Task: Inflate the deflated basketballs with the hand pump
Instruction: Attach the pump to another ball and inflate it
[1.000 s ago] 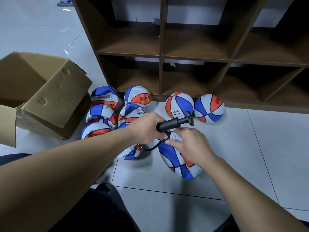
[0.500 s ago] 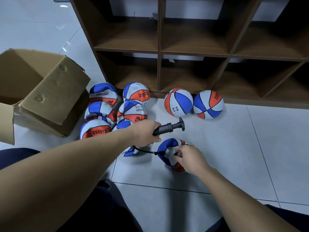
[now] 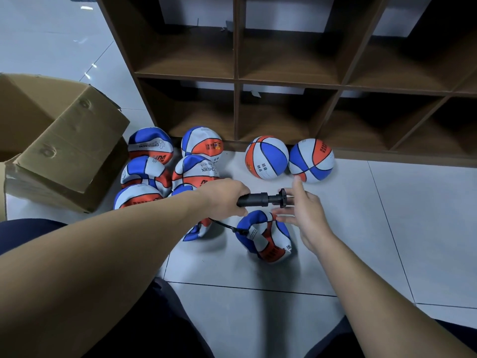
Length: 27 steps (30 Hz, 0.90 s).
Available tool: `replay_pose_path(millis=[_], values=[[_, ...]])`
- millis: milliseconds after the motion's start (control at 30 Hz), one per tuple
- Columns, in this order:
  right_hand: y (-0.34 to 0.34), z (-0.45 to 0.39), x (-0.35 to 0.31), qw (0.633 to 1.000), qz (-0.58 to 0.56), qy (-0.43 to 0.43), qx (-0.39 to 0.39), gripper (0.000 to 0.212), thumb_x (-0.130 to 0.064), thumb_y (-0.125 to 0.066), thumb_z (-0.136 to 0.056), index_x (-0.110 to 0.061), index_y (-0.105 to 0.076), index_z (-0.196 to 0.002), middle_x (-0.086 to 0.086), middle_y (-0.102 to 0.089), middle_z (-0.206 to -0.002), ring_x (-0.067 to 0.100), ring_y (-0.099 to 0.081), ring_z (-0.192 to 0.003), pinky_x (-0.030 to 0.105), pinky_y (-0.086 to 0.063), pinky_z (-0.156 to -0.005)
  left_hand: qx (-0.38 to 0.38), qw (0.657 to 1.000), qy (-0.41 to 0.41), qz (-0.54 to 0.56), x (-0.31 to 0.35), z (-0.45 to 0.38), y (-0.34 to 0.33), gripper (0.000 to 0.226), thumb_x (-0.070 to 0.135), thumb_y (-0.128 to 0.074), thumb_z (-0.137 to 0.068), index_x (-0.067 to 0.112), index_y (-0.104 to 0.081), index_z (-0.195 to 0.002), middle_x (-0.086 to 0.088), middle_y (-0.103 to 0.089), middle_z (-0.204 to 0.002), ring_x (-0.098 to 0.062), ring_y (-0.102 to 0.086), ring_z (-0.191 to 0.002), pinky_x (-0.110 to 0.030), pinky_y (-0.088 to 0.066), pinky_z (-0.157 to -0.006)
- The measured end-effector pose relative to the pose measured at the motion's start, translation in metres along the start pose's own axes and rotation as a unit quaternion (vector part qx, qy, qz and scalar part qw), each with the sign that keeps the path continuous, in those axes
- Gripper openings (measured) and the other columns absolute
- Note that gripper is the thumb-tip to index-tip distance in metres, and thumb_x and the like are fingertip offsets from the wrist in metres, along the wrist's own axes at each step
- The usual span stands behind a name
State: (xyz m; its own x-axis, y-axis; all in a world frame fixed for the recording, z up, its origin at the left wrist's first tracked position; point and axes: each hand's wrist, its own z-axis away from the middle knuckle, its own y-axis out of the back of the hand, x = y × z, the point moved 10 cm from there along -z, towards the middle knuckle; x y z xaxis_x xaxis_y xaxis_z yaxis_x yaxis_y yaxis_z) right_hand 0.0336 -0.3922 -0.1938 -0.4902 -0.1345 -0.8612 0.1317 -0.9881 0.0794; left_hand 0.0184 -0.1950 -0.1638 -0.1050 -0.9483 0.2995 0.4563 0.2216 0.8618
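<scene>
Two round basketballs [image 3: 266, 157] sit on the floor against the shelf's bottom edge, so I judge two done. My left hand [image 3: 224, 196] grips the hand pump [image 3: 260, 199], hosed to a limp ball [image 3: 263, 235] mid-floor. My right hand [image 3: 304, 210] is spread open beside the plunger, and the pile [image 3: 160, 171] by the box waits.

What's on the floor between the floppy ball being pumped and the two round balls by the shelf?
In the head view, the black hand pump hangs there, gripped by the left hand; the open right hand reaches for its handle.
</scene>
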Motion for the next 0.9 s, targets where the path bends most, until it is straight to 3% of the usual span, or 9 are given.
replay_pose_path(millis=[133, 200, 300, 467, 600, 733, 900], values=[[-0.02, 0.01, -0.01, 0.996, 0.073, 0.041, -0.042, 0.05, -0.06, -0.063, -0.1, -0.011, -0.07, -0.102, 0.009, -0.073, -0.08, 0.025, -0.067, -0.063, 0.044, -0.064, -0.066, 0.005, 0.999, -0.025, -0.031, 0.014, -0.003, 0.001, 0.021, 0.044, -0.07, -0.096, 0.026, -0.06, -0.09, 0.005, -0.062, -0.079, -0.016, -0.059, -0.073, -0.033, -0.041, -0.059], [-0.023, 0.007, -0.005, 0.995, 0.081, 0.054, -0.038, 0.045, -0.053, -0.065, -0.1, -0.009, -0.063, -0.09, 0.006, -0.059, -0.066, 0.022, -0.052, -0.057, 0.039, -0.051, -0.056, 0.005, 0.999, -0.03, -0.04, 0.015, -0.003, -0.001, 0.02, 0.044, -0.069, -0.096, 0.027, -0.06, -0.09, 0.005, -0.062, -0.08, -0.016, -0.059, -0.074, -0.033, -0.043, -0.06], [-0.014, -0.005, 0.001, 0.993, 0.103, 0.053, -0.01, 0.043, -0.052, -0.058, -0.101, -0.017, -0.053, -0.078, 0.003, -0.044, -0.064, 0.022, -0.037, -0.059, 0.038, -0.034, -0.055, 0.002, 0.999, -0.016, -0.042, 0.006, -0.001, -0.005, 0.022, 0.043, -0.068, -0.097, 0.03, -0.055, -0.086, 0.006, -0.059, -0.079, -0.013, -0.055, -0.073, -0.033, -0.041, -0.061], [0.05, -0.028, -0.004, 0.992, 0.099, 0.04, 0.065, 0.026, -0.032, -0.058, -0.104, -0.013, -0.065, -0.087, 0.005, -0.046, -0.067, 0.018, -0.034, -0.053, 0.03, -0.029, -0.051, -0.01, 0.998, 0.042, -0.046, -0.02, 0.007, -0.003, 0.026, 0.043, -0.067, -0.098, 0.026, -0.054, -0.082, 0.004, -0.059, -0.076, -0.014, -0.055, -0.064, -0.03, -0.042, -0.056], [0.064, -0.034, 0.005, 0.997, 0.068, -0.015, 0.035, 0.016, -0.009, -0.055, -0.098, -0.003, -0.07, -0.096, 0.012, -0.049, -0.071, 0.018, -0.029, -0.052, 0.031, -0.023, -0.049, -0.016, 0.997, 0.043, -0.066, -0.021, 0.009, -0.005, 0.032, 0.047, -0.066, -0.098, 0.027, -0.052, -0.078, 0.005, -0.058, -0.074, -0.013, -0.053, -0.063, -0.031, -0.04, -0.056], [0.053, -0.028, 0.019, 0.994, 0.058, -0.083, 0.036, 0.022, -0.026, -0.053, -0.101, -0.013, -0.049, -0.084, 0.003, -0.034, -0.061, 0.018, -0.021, -0.05, 0.03, -0.018, -0.046, 0.004, 0.996, 0.031, -0.086, -0.018, 0.005, 0.0, 0.035, 0.053, -0.065, -0.099, 0.028, -0.054, -0.077, 0.004, -0.061, -0.075, -0.015, -0.057, -0.066, -0.032, -0.044, -0.057], [0.039, -0.022, 0.01, 0.99, 0.095, -0.059, 0.085, 0.037, -0.027, -0.055, -0.101, -0.022, -0.029, -0.075, 0.004, -0.023, -0.068, 0.022, -0.019, -0.057, 0.033, -0.02, -0.052, 0.023, 0.994, 0.022, -0.101, -0.013, 0.004, -0.001, 0.038, 0.056, -0.062, -0.099, 0.03, -0.051, -0.075, 0.004, -0.06, -0.076, -0.016, -0.057, -0.069, -0.033, -0.043, -0.058]])
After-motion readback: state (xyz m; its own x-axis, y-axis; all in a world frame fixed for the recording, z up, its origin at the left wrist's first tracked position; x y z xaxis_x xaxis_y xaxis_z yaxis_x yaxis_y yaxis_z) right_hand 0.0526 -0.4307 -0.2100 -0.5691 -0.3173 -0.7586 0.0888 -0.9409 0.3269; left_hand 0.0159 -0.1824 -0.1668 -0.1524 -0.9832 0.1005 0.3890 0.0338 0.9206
